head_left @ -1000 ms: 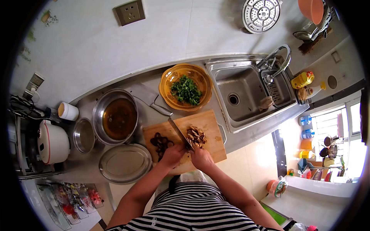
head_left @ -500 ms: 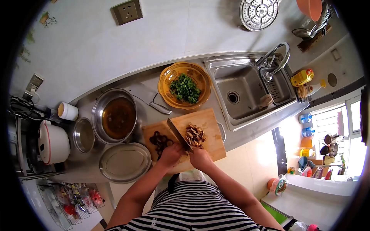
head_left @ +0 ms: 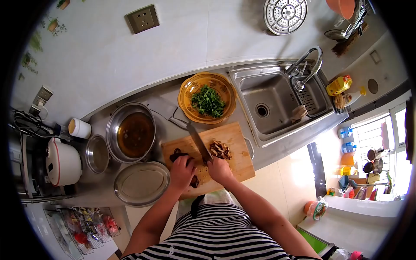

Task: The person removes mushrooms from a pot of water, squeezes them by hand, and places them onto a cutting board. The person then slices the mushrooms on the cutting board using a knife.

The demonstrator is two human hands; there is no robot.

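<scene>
On the wooden cutting board [head_left: 240,167], my right hand [head_left: 220,170] is wrapped round the handle of a large knife [head_left: 199,142], whose blade points away from me and to the left. Chopped brown pieces [head_left: 221,150] lie in a pile right of the blade. My left hand [head_left: 182,172] rests on dark brown, mushroom-like pieces [head_left: 194,182] at the board's left side; its fingers are bent over them and partly cover them. Whether it grips one is hidden. Beyond the board stands a yellow-brown bowl [head_left: 185,97] with chopped greens [head_left: 208,101].
Left of the board are a metal bowl [head_left: 113,145] of brown liquid, a smaller metal bowl [head_left: 96,155], an oval metal plate [head_left: 142,183] and a white cooker [head_left: 64,162]. The sink [head_left: 264,93] with its faucet is at the right. A metal-handled tool [head_left: 178,123] lies behind the board.
My left hand has moved left and away from me, from beside the knife onto the dark pieces. The knife and my right hand have shifted slightly.
</scene>
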